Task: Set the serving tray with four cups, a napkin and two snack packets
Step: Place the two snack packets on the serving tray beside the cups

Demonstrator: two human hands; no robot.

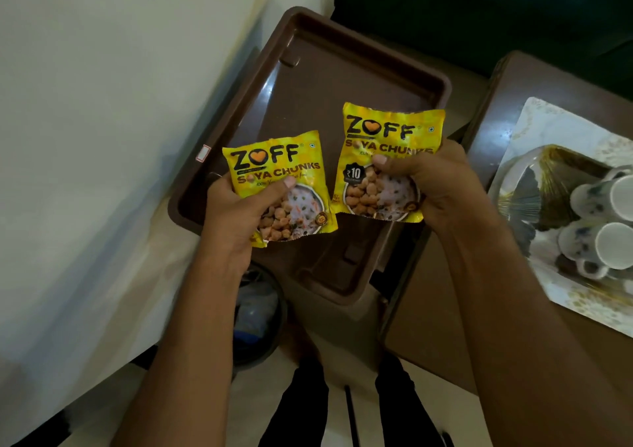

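I hold two yellow soya-chunk snack packets in front of me. My left hand (236,213) grips the left packet (274,172) by its lower edge. My right hand (435,179) grips the right packet (387,138). Both hang above a brown plastic stool-like surface (308,104). Off to the right lies the white serving tray (548,124) with a peacock-like print, on a brown table. Several white cups (613,244) with dark flower marks lie clustered on the tray's right side. I see no napkin.
A brown table (435,326) carries the tray at right. A white bed or wall face (102,138) fills the left. A dark bin with a plastic liner (257,313) stands on the floor below my left forearm. My dark-trousered legs (301,409) show at the bottom.
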